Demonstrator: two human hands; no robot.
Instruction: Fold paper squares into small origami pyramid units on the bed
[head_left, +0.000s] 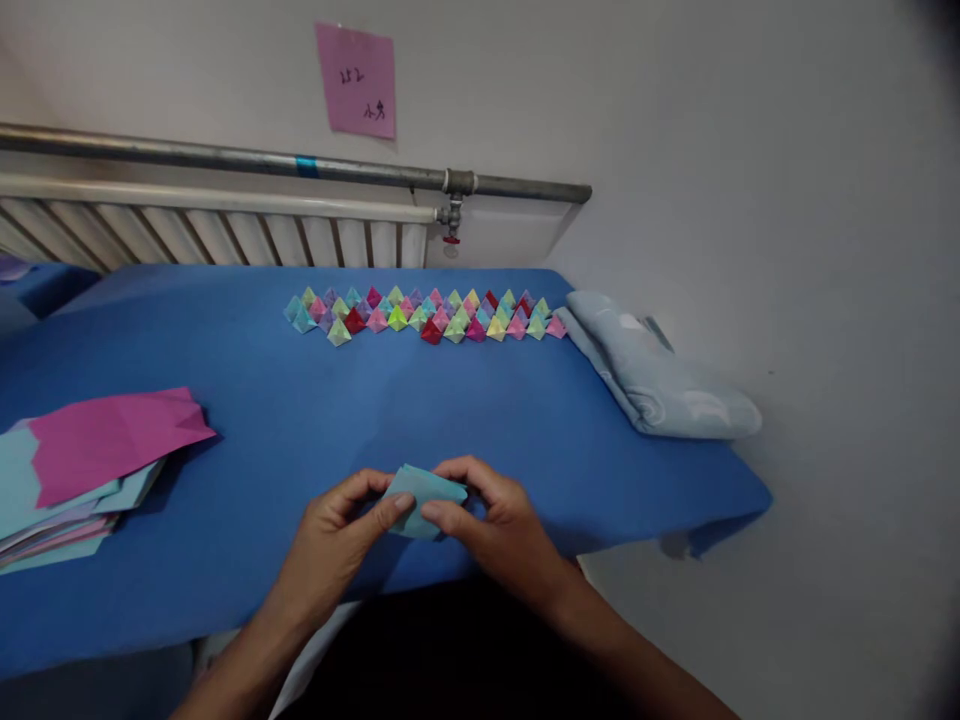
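A light blue piece of folded paper (424, 490) is held up over the near edge of the blue-covered table. My left hand (341, 520) pinches its left side, thumb in front and fingers behind. On its right side my right hand (499, 515) grips it the same way, thumb pressed on the front face. The fingertips behind the paper are partly hidden. Farther back on the table stand rows of small folded paper pieces (431, 331) in pink, green, red, yellow, blue and purple.
A stack of coloured paper sheets (112, 440), pink on top, lies at the left. A folded light blue blanket (660, 375) rests at the right by the wall. Behind the table run a radiator (225, 235) and a metal pipe (367, 172). A pink note (357, 80) hangs above.
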